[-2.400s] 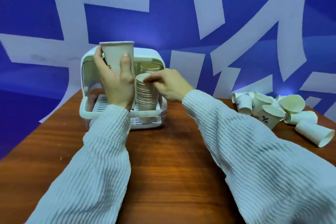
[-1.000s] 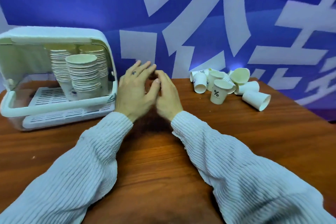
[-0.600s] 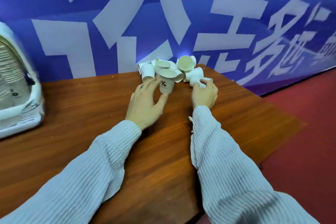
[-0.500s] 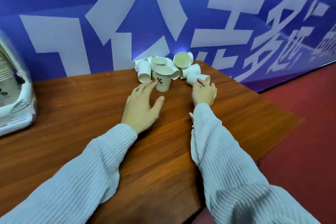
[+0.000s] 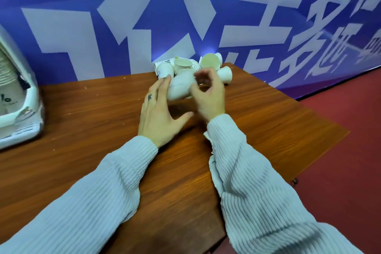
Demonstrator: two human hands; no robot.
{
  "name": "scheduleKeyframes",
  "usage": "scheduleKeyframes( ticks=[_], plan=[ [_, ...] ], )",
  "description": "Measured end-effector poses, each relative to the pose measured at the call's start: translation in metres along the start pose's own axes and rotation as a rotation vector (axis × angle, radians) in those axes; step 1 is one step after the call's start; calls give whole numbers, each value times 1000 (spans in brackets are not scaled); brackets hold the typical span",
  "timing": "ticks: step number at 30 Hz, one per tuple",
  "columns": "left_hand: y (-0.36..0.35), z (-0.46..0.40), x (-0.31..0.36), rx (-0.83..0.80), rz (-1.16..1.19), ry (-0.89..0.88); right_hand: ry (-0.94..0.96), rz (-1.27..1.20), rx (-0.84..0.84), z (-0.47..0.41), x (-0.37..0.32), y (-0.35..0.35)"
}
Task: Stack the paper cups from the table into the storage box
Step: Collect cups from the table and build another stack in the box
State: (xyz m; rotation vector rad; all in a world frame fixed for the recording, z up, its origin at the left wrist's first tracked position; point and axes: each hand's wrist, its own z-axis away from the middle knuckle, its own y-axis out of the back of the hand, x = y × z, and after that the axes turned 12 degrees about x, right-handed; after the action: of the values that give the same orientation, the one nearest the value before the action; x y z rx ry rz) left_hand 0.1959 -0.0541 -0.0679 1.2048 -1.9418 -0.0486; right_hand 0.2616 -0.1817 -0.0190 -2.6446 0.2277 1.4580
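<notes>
Both arms reach toward twelve o'clock in ribbed pale sleeves. The left hand (image 5: 159,113) lies palm down, fingers spread, thumb pointing to three o'clock. The right hand (image 5: 208,95), blurred, curls its fingers toward nine o'clock, just beside the left.

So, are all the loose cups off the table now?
No, several loose cups lie by the wall at the table's far edge.

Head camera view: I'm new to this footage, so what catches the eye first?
Two hands meet at the table's far edge: the right hand grips a tilted paper cup, and the left hand is open beside it. Behind them lies a heap of loose cups, with the white storage box far left.
</notes>
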Motion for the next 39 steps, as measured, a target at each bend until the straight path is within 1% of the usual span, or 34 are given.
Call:
scheduleKeyframes(
  ticks=[2,4,5,6,8,9,10,12,14,15,18,19,21,23,26,30,34,36,39],
  plan=[
    [2,-3,-2,10,-25,37,3,-73,-205,12,6,-15],
    [6,-7,-7,42,-139,125,-18,-118,-320,19,6,-27],
    [8,-8,-12,59,-203,140,-34,-127,-336,20,8,-28],
    [10,-9,-14,61,-237,152,-44,-143,-334,18,11,-28],
    [10,-10,-15,35,-228,189,4,-69,-213,14,17,-31],
    [9,-9,-15,29,-208,202,67,40,-127,9,23,-33],
    [8,-9,-14,24,-192,212,146,196,-78,4,32,-33],
    [7,-8,-13,16,-162,222,275,520,-114,-8,51,-32],
    [8,-7,-12,17,-151,211,311,703,-198,-15,69,-29],
    [7,-8,-13,24,-155,202,316,743,-195,-17,75,-28],
    [9,-7,-12,34,-151,190,430,808,-56,-17,78,-29],
    [10,-7,-11,34,-142,190,447,821,-41,-17,78,-29],
    [11,-8,-11,40,-114,197,418,825,-69,-17,77,-28],
    [15,-10,-10,55,-70,209,364,760,-53,-14,73,-26],
    [27,-14,-5,99,2,233,340,525,45,-10,56,-29],
    [63,-20,-7,167,41,198,266,330,-20,2,27,-47],
    [117,-26,-20,263,43,177,206,141,-100,20,-13,-85],
    [148,-27,-28,354,49,176,185,34,-158,32,-37,-108],
    [199,-29,-43,584,92,188,228,-73,-255,50,-72,-147]
  ],
)
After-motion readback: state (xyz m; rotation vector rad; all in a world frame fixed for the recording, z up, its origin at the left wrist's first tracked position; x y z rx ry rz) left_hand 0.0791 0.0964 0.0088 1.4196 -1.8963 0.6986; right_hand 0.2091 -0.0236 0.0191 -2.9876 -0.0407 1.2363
